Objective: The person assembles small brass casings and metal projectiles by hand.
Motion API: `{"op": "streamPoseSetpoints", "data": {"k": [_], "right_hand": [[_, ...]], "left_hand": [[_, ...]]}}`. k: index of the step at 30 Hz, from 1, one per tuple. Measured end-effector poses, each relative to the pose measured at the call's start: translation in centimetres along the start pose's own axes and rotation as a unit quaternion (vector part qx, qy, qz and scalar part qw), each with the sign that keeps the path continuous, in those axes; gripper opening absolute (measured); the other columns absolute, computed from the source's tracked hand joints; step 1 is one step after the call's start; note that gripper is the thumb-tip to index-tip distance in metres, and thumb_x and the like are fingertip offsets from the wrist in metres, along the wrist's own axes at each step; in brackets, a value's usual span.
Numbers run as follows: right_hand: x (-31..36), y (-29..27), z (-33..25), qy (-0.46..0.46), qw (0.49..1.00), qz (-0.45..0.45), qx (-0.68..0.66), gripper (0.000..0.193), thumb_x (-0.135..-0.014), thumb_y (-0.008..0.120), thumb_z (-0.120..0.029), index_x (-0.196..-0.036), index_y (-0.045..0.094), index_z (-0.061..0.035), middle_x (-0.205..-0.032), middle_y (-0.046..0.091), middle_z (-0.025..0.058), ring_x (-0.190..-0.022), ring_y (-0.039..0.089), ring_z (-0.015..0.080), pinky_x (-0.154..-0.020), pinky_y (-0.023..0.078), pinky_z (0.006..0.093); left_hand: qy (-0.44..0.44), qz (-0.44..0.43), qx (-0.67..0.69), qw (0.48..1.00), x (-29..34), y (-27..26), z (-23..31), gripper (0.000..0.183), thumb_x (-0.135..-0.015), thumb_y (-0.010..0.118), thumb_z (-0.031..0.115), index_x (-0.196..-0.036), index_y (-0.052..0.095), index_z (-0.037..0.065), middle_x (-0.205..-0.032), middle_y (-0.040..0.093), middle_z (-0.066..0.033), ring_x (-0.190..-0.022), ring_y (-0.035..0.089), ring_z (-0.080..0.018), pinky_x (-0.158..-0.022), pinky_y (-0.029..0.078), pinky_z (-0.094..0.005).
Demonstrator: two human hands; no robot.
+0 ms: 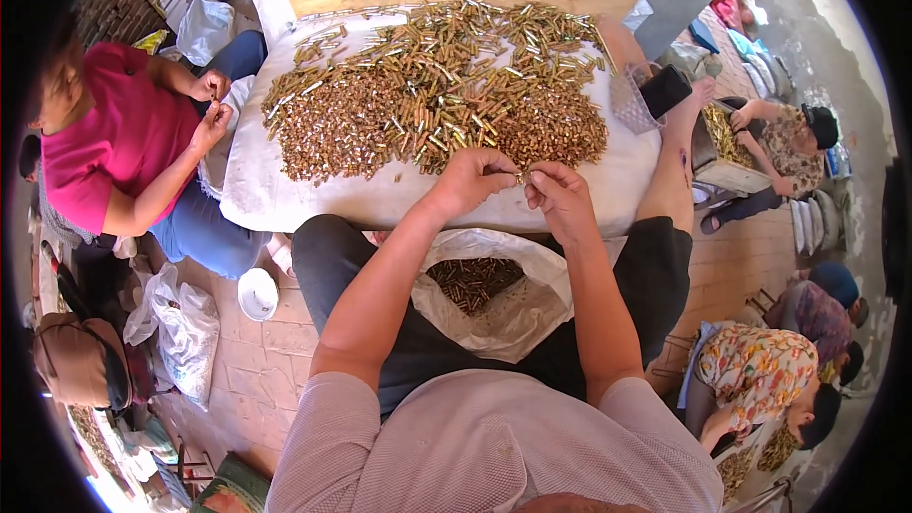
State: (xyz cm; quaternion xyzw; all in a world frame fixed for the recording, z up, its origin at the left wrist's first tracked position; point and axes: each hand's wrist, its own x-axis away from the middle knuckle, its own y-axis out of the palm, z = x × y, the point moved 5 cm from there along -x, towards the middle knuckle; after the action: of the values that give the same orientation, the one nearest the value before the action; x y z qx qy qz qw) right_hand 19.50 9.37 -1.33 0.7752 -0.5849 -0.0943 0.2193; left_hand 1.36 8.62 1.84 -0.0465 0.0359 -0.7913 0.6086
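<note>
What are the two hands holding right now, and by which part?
A small brass-coloured piece, apparently pinched by both the left hand and the right hand; it is too small to tell which part each grips.

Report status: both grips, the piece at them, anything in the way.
Left grip, right grip: both pinching a small brass-coloured piece. Its exact shape too small to tell. Open white sack below, not blocking.

1. Could not identify the tiny piece (521,179) between left hand (469,180) and right hand (560,196).
2. Could not see the base of the white sack (541,306).
3. Saw the pale shirt (427,432) cut off by the lower edge.
4. Lost part of the pink-shirted co-worker (100,138) in the dark rim.
</note>
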Motion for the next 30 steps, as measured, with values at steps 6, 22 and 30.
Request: {"op": "streamPoseSetpoints", "data": {"k": [6, 22, 30], "right_hand": [[0.3, 0.4, -0.5, -0.001, 1.000, 0.000, -0.011, 0.016, -0.092, 0.067, -0.010, -0.107, 0.067, -0.0031, -0.084, 0.066, 0.0030, -0.073, 0.061, 0.0127, -0.063, 0.048, 0.0261], [0.6, 0.7, -0.9, -0.007, 0.999, -0.034, 0.021, 0.015, -0.089, 0.070, -0.007, -0.104, 0.068, -0.0037, -0.083, 0.066, 0.0031, -0.073, 0.059, 0.0115, -0.064, 0.046, 0.0249], [0.7, 1.0, -1.5, -0.017, 0.996, -0.025, 0.079, 0.014, -0.087, 0.071, -0.005, -0.101, 0.069, -0.0021, -0.080, 0.065, 0.0025, -0.070, 0.058, 0.0107, -0.061, 0.046, 0.0246]], "left_hand": [[0.005, -0.003, 0.023, 1.000, -0.3, 0.4, -0.9, 0.012, -0.086, 0.073, 0.005, -0.096, 0.070, -0.002, -0.083, 0.069, -0.0046, -0.076, 0.060, -0.0096, -0.070, 0.051, -0.0268], [-0.007, -0.011, 0.033, 0.999, -0.2, 0.7, -1.0, 0.011, -0.086, 0.072, 0.006, -0.095, 0.071, -0.001, -0.084, 0.071, -0.0061, -0.076, 0.063, -0.0106, -0.070, 0.052, -0.0274], [0.009, -0.013, 0.033, 0.999, -0.3, 0.8, -1.1, 0.012, -0.086, 0.072, 0.006, -0.096, 0.072, -0.001, -0.084, 0.071, -0.0066, -0.076, 0.062, -0.0107, -0.070, 0.052, -0.0273]]}}
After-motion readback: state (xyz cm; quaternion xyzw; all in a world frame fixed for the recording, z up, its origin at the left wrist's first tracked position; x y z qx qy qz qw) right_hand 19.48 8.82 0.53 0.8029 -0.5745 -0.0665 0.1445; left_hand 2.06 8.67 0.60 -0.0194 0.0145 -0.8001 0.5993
